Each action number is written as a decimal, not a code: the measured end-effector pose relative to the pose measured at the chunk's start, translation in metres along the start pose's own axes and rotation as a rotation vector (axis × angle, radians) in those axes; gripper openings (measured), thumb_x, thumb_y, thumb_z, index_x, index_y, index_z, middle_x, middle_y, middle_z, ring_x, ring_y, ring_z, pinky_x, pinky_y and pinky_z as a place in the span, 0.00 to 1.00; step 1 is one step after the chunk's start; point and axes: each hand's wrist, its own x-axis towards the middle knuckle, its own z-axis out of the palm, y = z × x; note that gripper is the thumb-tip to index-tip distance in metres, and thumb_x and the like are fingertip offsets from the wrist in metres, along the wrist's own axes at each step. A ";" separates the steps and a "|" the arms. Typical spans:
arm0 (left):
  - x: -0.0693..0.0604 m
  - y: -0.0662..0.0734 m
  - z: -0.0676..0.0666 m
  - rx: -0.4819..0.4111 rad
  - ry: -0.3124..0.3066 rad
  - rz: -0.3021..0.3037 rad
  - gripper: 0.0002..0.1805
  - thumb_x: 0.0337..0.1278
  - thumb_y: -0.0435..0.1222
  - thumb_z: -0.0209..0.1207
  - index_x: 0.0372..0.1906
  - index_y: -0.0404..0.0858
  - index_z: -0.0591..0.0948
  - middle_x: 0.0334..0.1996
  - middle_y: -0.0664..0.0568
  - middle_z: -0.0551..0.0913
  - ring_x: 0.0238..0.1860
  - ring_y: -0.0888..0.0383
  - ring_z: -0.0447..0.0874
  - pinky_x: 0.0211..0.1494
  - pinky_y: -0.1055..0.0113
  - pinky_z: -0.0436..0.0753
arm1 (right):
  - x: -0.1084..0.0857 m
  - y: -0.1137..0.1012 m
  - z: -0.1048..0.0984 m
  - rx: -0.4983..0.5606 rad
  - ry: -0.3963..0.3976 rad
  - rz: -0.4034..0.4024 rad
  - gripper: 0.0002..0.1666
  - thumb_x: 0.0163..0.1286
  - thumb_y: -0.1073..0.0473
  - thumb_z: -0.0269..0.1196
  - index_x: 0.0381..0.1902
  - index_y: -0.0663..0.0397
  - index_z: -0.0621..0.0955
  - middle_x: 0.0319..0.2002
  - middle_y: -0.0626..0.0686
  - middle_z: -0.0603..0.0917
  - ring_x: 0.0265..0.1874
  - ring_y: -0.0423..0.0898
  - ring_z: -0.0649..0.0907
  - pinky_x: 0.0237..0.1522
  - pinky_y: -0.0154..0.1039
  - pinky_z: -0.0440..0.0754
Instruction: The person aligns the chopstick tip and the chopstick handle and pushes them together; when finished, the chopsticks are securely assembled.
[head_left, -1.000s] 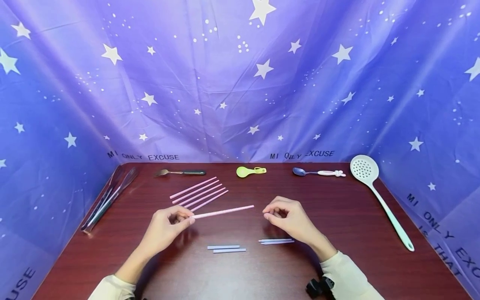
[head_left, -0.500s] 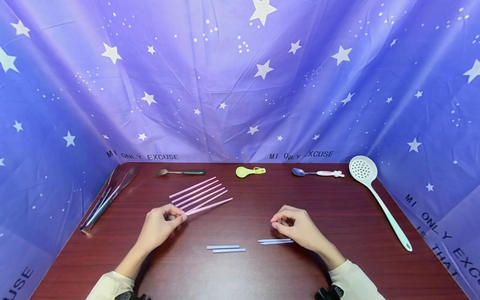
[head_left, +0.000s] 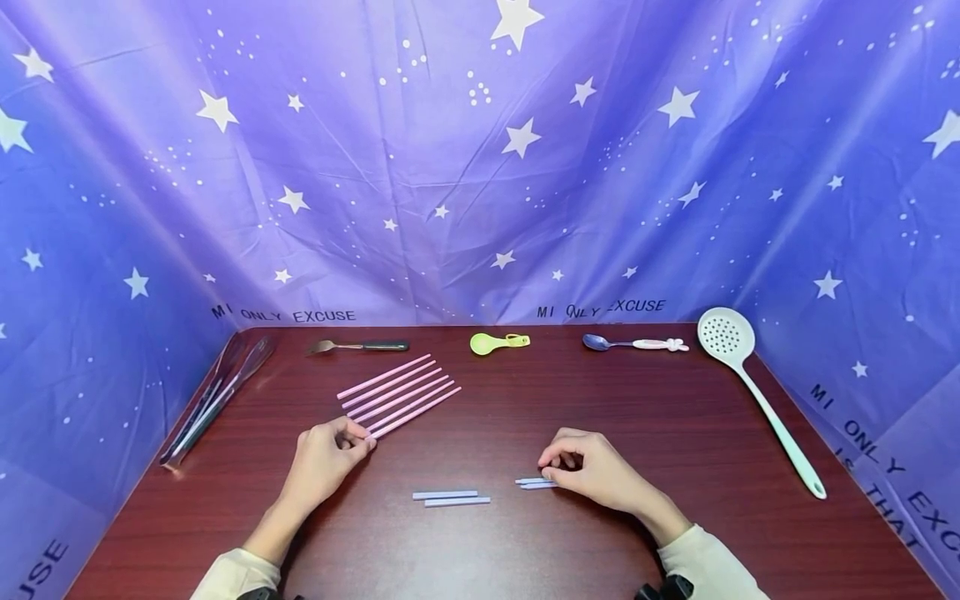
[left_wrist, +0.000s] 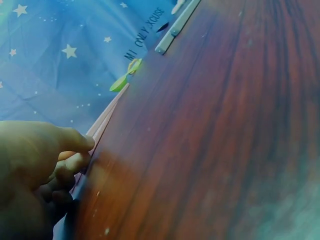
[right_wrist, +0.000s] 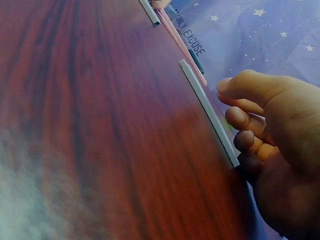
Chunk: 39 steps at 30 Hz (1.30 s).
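Note:
Several pink straws (head_left: pixel 390 387) lie side by side in a slanted row at the left middle of the table. My left hand (head_left: pixel 324 461) pinches the lower left end of the nearest pink straw (head_left: pixel 420 410), which lies about parallel with the others. In the left wrist view, thumb and fingers (left_wrist: pixel 75 142) meet at the straw's end. My right hand (head_left: pixel 600 471) hovers by a pair of short pale blue straws (head_left: pixel 531 484), its fingers loosely bent and holding nothing; it hides their right ends in the head view. Another two short blue straws (head_left: pixel 452 497) lie between the hands.
Along the back edge lie a fork (head_left: pixel 360 345), a green measuring spoon (head_left: pixel 495 342) and a spoon with a pink-white handle (head_left: pixel 633 343). A skimmer (head_left: pixel 765 400) lies at right, a whisk-like utensil (head_left: pixel 213 408) at left. Starry cloth (head_left: pixel 450 167) walls three sides.
My left hand has drawn the pink straw leftward and down into line with the row. My right hand has moved slightly down, over the ends of the blue straws.

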 end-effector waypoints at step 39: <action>-0.013 0.036 0.014 -0.288 -0.073 0.139 0.11 0.44 0.35 0.79 0.35 0.46 0.89 0.25 0.63 0.84 0.25 0.72 0.75 0.28 0.74 0.76 | -0.002 -0.003 0.002 -0.031 -0.070 0.017 0.05 0.64 0.55 0.74 0.32 0.36 0.87 0.29 0.41 0.82 0.27 0.30 0.72 0.29 0.24 0.70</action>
